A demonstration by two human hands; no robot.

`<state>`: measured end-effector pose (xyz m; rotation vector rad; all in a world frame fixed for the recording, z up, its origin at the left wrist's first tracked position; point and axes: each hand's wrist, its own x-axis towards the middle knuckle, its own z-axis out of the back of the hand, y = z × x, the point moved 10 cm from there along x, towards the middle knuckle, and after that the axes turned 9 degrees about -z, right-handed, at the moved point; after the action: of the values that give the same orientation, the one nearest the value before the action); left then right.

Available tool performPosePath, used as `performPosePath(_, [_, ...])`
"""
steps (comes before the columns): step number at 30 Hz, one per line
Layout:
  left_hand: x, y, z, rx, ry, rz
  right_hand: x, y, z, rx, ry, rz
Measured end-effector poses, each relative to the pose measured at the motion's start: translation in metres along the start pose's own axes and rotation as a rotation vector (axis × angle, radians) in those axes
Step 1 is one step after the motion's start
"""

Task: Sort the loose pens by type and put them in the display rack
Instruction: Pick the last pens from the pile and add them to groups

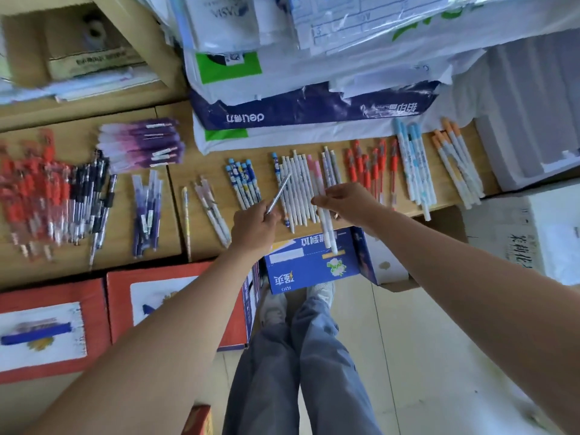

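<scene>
The left hand (254, 229) pinches a slim grey pen (279, 193) by its lower end, the shaft slanting up and to the right across the row of white pens (298, 183) on the wooden counter (188, 171). The right hand (346, 204), just right of that row, grips two pink-capped white pens (324, 221); their long axis runs away from the person, near parallel to the sorted groups, with the lower ends overhanging the counter edge. No display rack is visible, so sorting appears unfinished.
</scene>
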<state>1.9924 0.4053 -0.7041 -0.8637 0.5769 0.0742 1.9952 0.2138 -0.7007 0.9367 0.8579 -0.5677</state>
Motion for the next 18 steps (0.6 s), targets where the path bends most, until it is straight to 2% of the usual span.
performPosePath(3, [0.003,0.002,0.007,-0.03,-0.059,-0.033,0.007,0.004,-0.009,-0.028,0.02,-0.009])
performPosePath(8, [0.003,0.011,0.034,-0.003,-0.295,-0.065,0.015,0.021,-0.018,-0.053,0.029,0.008])
performPosePath(11, [0.006,0.02,0.038,-0.056,-0.312,-0.05,0.019,0.032,-0.023,-0.102,0.004,0.025])
performPosePath(18, [0.016,0.032,0.037,-0.243,-0.317,0.032,0.026,0.05,-0.027,-0.028,-0.144,0.058])
